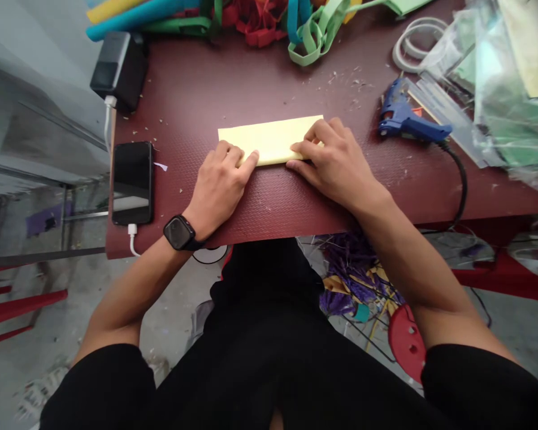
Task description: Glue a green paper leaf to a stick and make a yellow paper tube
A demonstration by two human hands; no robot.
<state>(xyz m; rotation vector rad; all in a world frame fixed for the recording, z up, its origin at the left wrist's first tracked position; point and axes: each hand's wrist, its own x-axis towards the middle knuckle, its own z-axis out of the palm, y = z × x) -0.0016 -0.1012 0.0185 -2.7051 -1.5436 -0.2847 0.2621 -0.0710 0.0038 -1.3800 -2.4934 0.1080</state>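
Observation:
A pale yellow strip of folded paper or foam sheet [269, 138] lies on the dark red table [197, 83], its near edge looking folded or rolled. My left hand [224, 179] grips the strip's near left part, fingers curled on top and thumb along the near edge. At the right end, my right hand [334, 152] pinches the near edge between thumb and fingers. The strip's lower corners are partly hidden under my fingers.
On the left are a phone [133, 182] on a cable and a black power bank [119, 70]. A blue glue gun [407, 116], tape rolls [419, 45] and plastic bags [506, 113] lie right. Coloured rolls [138, 18] and green strips [316, 42] line the back.

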